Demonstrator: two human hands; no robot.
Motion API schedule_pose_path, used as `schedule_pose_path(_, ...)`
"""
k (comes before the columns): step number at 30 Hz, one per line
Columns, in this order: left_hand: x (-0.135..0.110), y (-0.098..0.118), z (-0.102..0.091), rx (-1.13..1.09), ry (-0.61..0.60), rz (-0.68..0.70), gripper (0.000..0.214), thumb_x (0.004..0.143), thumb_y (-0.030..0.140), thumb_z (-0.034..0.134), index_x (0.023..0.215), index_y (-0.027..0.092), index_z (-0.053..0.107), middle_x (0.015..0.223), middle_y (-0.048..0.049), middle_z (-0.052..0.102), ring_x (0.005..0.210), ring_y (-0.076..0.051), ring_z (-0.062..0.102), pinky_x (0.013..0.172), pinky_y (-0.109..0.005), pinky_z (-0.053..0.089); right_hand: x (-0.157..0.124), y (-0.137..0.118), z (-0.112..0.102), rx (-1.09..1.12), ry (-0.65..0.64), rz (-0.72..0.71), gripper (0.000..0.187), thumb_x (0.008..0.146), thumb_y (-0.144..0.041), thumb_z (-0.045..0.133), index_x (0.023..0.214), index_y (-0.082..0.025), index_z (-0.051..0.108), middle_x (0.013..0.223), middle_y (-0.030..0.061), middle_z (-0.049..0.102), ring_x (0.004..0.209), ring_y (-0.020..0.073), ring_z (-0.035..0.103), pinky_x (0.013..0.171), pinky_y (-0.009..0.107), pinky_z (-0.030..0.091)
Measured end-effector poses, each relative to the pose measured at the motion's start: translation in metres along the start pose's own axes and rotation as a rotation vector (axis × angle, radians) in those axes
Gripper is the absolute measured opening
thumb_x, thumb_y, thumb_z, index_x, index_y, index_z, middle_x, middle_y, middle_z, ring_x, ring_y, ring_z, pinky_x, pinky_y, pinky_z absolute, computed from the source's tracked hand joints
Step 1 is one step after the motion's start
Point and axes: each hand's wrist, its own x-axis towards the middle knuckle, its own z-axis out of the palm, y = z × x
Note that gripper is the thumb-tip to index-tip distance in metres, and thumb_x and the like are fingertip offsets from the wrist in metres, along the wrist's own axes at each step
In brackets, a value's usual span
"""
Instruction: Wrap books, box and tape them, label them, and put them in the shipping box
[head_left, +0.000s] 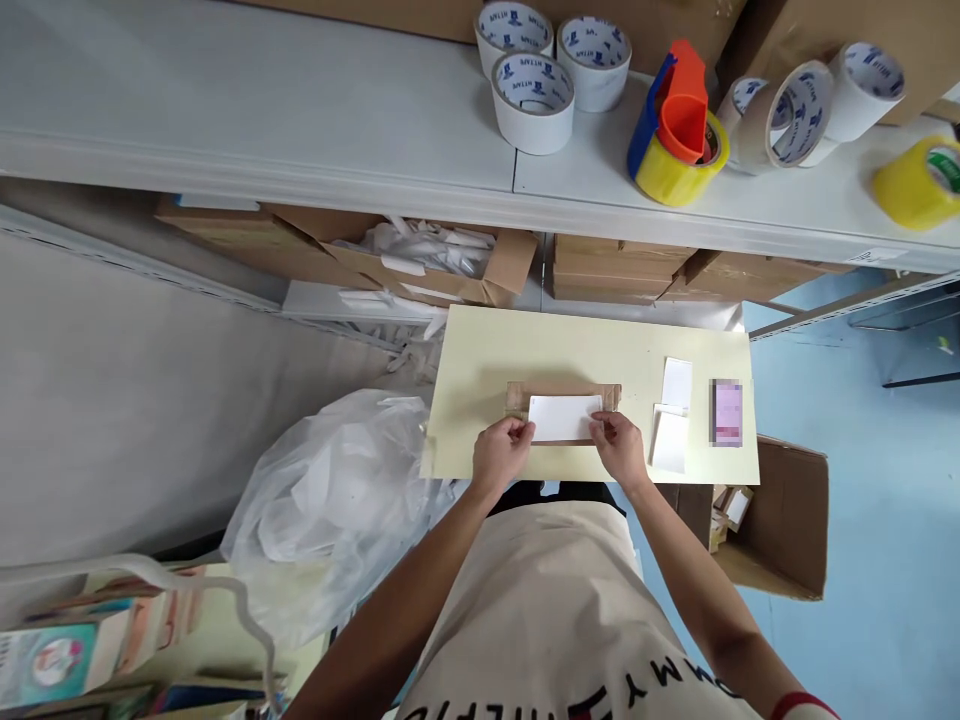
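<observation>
On the pale yellow table (480, 350) lies a flat brown cardboard box (562, 389), its ends covered with shiny tape. A white paper label (565, 417) is over the box's top, its face showing no print that I can make out. My left hand (501, 455) pinches the label's left edge between thumb and fingers. At the opposite edge, my right hand (619, 445) pinches the label's right side. Whether the label touches the box beneath cannot be seen.
White label stacks (670, 443) and a blurred pink rectangle (727, 414) lie on the table's right. An open carton (787, 520) with small boxes stands beside it. Tape rolls (534, 110) and a tape dispenser (679, 130) sit on the shelf. A plastic bag (330, 490) bulges at left.
</observation>
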Motion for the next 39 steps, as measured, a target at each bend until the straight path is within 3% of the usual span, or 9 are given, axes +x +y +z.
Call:
schedule_pose_path(11, 0.006, 0.008, 0.001, 0.257, -0.066, -0.145, 0.023, 0.081, 0.040, 0.056, 0.069, 0.023, 0.067, 0.080, -0.0009, 0.075, 0.078, -0.020, 0.067, 0.063, -0.027, 0.042, 0.003, 0.001, 0.002, -0.299, -0.129, -0.084, 0.024, 0.086, -0.028, 0.054, 0.102, -0.018, 0.070, 0.084, 0.0057, 0.067, 0.076, 0.0188, 0.063, 0.068, 0.029, 0.049)
schedule_pose_path(18, 0.009, 0.006, -0.011, 0.451, -0.083, -0.141, 0.024, 0.082, 0.044, 0.057, 0.072, 0.024, 0.065, 0.081, -0.0022, 0.073, 0.081, -0.024, 0.067, 0.062, -0.029, 0.043, -0.002, -0.003, -0.007, -0.549, -0.159, -0.100, 0.026, 0.093, -0.035, 0.053, 0.111, -0.024, 0.068, 0.096, 0.0081, 0.067, 0.088, 0.0217, 0.064, 0.067, 0.028, 0.047)
schedule_pose_path(20, 0.010, 0.003, -0.015, 0.449, -0.037, -0.044, 0.021, 0.084, 0.041, 0.055, 0.081, 0.024, 0.066, 0.085, -0.0032, 0.073, 0.084, -0.023, 0.067, 0.065, -0.030, 0.047, -0.001, -0.002, -0.012, -0.598, -0.125, -0.144, 0.028, 0.094, -0.037, 0.051, 0.110, -0.022, 0.069, 0.095, 0.0097, 0.067, 0.089, 0.0231, 0.064, 0.071, 0.030, 0.048)
schedule_pose_path(23, 0.015, 0.000, -0.016, 0.430, 0.034, 0.295, 0.028, 0.086, 0.039, 0.053, 0.102, 0.020, 0.065, 0.109, -0.0095, 0.070, 0.106, -0.025, 0.063, 0.084, -0.034, 0.050, 0.004, -0.004, -0.012, -0.644, -0.067, -0.311, 0.039, 0.094, -0.044, 0.050, 0.116, -0.018, 0.068, 0.113, 0.0157, 0.066, 0.101, 0.0282, 0.062, 0.084, 0.038, 0.049)
schedule_pose_path(27, 0.030, -0.009, -0.003, 0.474, -0.095, 0.785, 0.057, 0.088, 0.047, 0.050, 0.136, 0.016, 0.051, 0.147, -0.0143, 0.048, 0.138, -0.029, 0.041, 0.111, -0.043, 0.035, 0.011, -0.003, 0.004, -0.721, -0.155, -0.554, 0.062, 0.096, -0.053, 0.041, 0.141, -0.013, 0.049, 0.146, 0.0181, 0.049, 0.134, 0.0317, 0.044, 0.106, 0.046, 0.038)
schedule_pose_path(31, 0.042, -0.032, 0.009, 0.611, -0.185, 0.912, 0.066, 0.093, 0.050, 0.042, 0.149, 0.018, 0.035, 0.155, -0.0135, 0.038, 0.144, -0.029, 0.031, 0.117, -0.052, 0.021, 0.002, 0.019, 0.016, -0.871, -0.191, -0.534, 0.065, 0.098, -0.054, 0.030, 0.151, -0.016, 0.033, 0.156, 0.0136, 0.036, 0.144, 0.0304, 0.031, 0.114, 0.053, 0.025)
schedule_pose_path(35, 0.036, -0.050, 0.014, 0.684, -0.102, 0.962, 0.081, 0.089, 0.059, 0.043, 0.154, 0.016, 0.022, 0.159, -0.0167, 0.027, 0.148, -0.033, 0.019, 0.118, -0.059, 0.007, -0.020, 0.040, 0.026, -0.950, 0.032, -0.458, 0.074, 0.097, -0.058, 0.028, 0.154, -0.012, 0.021, 0.159, 0.0181, 0.026, 0.147, 0.0360, 0.021, 0.114, 0.062, 0.014)
schedule_pose_path(37, 0.029, -0.051, 0.017, 0.691, -0.133, 1.026, 0.089, 0.086, 0.063, 0.045, 0.155, 0.014, 0.019, 0.159, -0.0177, 0.025, 0.149, -0.034, 0.017, 0.118, -0.059, 0.004, -0.029, 0.040, 0.037, -0.946, 0.070, -0.484, 0.078, 0.096, -0.060, 0.028, 0.155, -0.010, 0.017, 0.159, 0.0196, 0.023, 0.148, 0.0364, 0.019, 0.115, 0.061, 0.014)
schedule_pose_path(39, 0.022, -0.050, 0.019, 0.679, -0.201, 1.080, 0.088, 0.085, 0.062, 0.047, 0.155, 0.016, 0.018, 0.159, -0.0157, 0.026, 0.149, -0.032, 0.018, 0.119, -0.057, 0.002, -0.034, 0.035, 0.050, -0.925, 0.026, -0.543, 0.078, 0.096, -0.060, 0.028, 0.155, -0.010, 0.015, 0.159, 0.0180, 0.024, 0.149, 0.0335, 0.019, 0.116, 0.055, 0.017)
